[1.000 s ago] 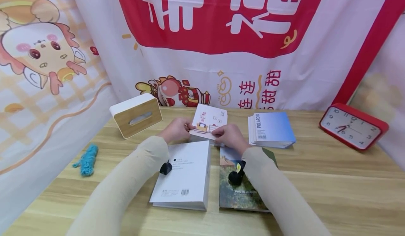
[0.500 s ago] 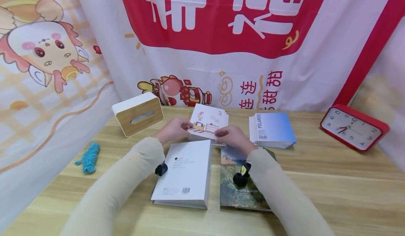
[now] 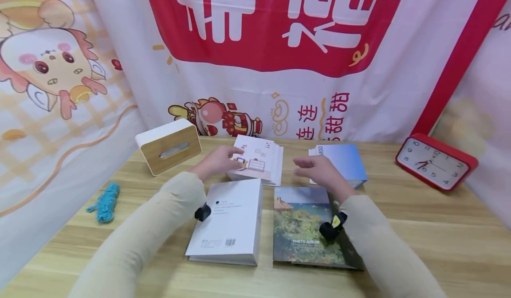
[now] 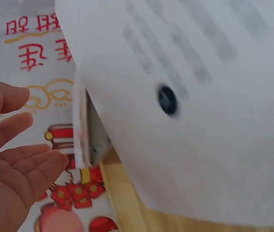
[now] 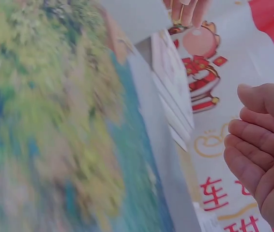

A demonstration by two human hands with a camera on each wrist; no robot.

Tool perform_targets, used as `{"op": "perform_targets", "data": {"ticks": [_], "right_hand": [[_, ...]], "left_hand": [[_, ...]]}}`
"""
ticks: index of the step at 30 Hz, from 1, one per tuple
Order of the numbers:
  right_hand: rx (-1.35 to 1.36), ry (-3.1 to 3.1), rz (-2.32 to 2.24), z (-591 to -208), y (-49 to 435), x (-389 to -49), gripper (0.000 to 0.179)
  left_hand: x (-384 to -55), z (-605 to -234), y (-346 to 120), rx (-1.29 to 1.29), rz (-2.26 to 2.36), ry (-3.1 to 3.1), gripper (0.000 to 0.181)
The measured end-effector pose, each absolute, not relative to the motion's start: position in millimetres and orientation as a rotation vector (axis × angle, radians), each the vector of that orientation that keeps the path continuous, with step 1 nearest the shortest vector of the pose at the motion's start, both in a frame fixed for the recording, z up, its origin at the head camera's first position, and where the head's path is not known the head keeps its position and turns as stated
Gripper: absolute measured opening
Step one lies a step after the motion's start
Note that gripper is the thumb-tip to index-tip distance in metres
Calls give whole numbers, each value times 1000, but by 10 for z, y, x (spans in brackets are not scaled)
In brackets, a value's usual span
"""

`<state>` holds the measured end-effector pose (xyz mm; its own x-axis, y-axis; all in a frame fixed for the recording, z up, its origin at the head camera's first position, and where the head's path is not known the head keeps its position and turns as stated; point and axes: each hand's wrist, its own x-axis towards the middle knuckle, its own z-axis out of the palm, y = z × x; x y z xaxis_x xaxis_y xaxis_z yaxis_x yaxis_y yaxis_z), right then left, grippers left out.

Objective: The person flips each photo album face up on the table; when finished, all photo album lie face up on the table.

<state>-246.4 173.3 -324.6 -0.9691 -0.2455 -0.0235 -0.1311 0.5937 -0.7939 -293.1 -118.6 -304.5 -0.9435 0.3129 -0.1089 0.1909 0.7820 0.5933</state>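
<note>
Apparently a lull in the handling. Left hand (image 3: pixel 217 161) held nothing: fingers loosely extended, tips at the left edge of the illustrated album (image 3: pixel 257 164); whether they touched it, could not tell. Right hand (image 3: pixel 324 172) also free of any load, fingers nearly straight, clear of the illustrated album and partly overlapping the blue Polaroid album (image 3: pixel 345 159) in the head view.

Illustrated album lay flat between the hands, pale layers showing stepped along its right side. Polaroid album lay just beyond the right hand. Nearer the person than the hands: white book (image 3: pixel 231 222) by the left wrist, landscape photo album (image 3: pixel 299 222) by the right, narrow gap between.

Progress, as judged: four volumes sat in a rough two-by-two, so laying out looked mostly done. Possibly left: truing up the illustrated album's stepped layers and its gap to the Polaroid album.

Farther out: tissue box (image 3: pixel 173 151) left of the left hand; blue yarn (image 3: pixel 106 204) also left, closer to the person; red clock (image 3: pixel 433 162) well right of the right hand. All stood or lay on the wooden counter (image 3: pixel 435 245). Beyond both hands, a printed cloth (image 3: pixel 239 83) hung as backdrop.
</note>
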Motion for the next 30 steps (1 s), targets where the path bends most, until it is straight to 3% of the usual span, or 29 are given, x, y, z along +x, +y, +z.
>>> {"op": "perform_targets", "data": {"ticks": [16,30], "right_hand": [[-163,2683,-1580,-3104,2421,-2233,58],[150,2365,-2152,-3357,2943,-2003,68]], "left_hand": [[-2848,-2783,-136,937,674,2747,54],[-2841,-2809,587,1235,623,2661,54]]}}
